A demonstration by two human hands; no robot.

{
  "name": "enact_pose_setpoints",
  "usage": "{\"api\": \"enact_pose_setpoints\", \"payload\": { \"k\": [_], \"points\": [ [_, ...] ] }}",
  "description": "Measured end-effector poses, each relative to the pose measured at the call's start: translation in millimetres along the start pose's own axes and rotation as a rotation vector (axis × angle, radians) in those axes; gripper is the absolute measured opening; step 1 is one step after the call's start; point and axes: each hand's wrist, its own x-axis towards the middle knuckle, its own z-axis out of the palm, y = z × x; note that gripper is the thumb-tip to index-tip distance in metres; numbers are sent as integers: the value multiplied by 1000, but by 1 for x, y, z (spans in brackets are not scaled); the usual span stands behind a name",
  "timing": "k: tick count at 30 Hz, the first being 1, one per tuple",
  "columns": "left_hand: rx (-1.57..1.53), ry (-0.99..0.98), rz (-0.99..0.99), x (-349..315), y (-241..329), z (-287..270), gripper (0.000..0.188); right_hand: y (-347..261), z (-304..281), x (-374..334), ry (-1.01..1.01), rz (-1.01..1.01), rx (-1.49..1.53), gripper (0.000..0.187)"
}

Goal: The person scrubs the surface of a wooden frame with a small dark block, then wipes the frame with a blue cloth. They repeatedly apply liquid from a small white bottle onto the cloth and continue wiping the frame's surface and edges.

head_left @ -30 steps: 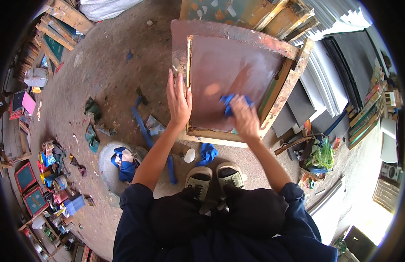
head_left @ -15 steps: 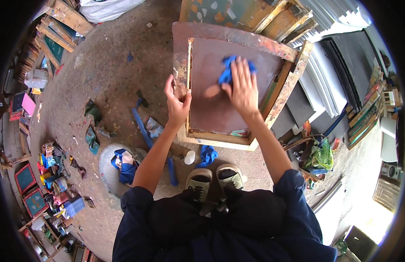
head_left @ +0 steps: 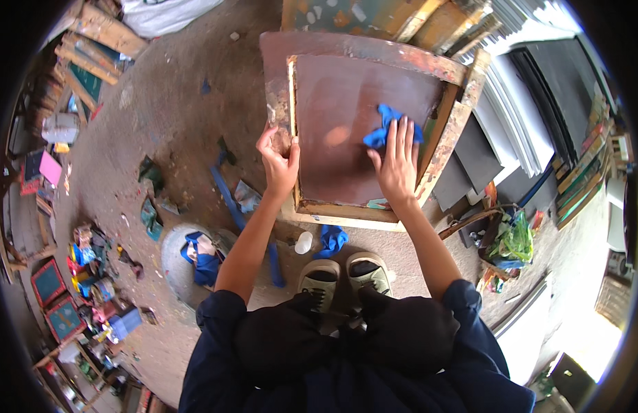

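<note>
A screen printing frame (head_left: 377,217) with wooden sides leans upright ahead of my feet, its brownish-purple mesh (head_left: 332,96) facing me. My left hand (head_left: 280,162) grips its left wooden side, thumb on the near face and fingers round the edge. On the lower right part of the mesh, my right hand (head_left: 399,155) presses a crumpled blue cloth (head_left: 387,131) flat. The fingers of that hand are stretched over the cloth, and part of it sticks out beyond them. A small bright reflection shows on the mesh to the left of the cloth.
Near my shoes lie another blue cloth (head_left: 332,239) and a white cup (head_left: 303,242). A grey basin (head_left: 174,258) holding blue cloth stands left, beside a blue strip (head_left: 229,196). At right are stacked boards (head_left: 515,117) and a basket with green plastic (head_left: 513,237). More frames stand behind.
My right hand has slid the blue cloth down and to the right across the mesh. The left hand keeps its grip on the frame's side. The view has shifted slightly.
</note>
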Motion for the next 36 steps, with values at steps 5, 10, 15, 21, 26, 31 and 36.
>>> {"api": "enact_pose_setpoints", "payload": {
  "k": [5, 10, 15, 21, 26, 31, 36],
  "points": [
    [89, -2, 38, 3, 0, 2, 50, -10, 35, -71, -200, -136, -24, 81],
    [102, -30, 13, 4, 3, -2, 50, -8, 37, -73, -50, 200, 175, 84],
    [81, -53, -14, 3, -2, 0, 48, -24, 44, -67, -157, 32, 45, 85],
    [99, -39, 0, 3, 2, -6, 48, -27, 32, -50, 36, 377, 232, 86],
    [120, -66, 6, 1, 7, -2, 49, -25, 39, -71, -25, 384, 301, 84],
    [82, -37, 28, 4, 1, 0, 50, -42, 49, -68, 67, 505, 438, 84],
    [58, -44, 4, 3, -5, -1, 50, -35, 24, -20, 9, 189, 307, 78]
  ]
}}
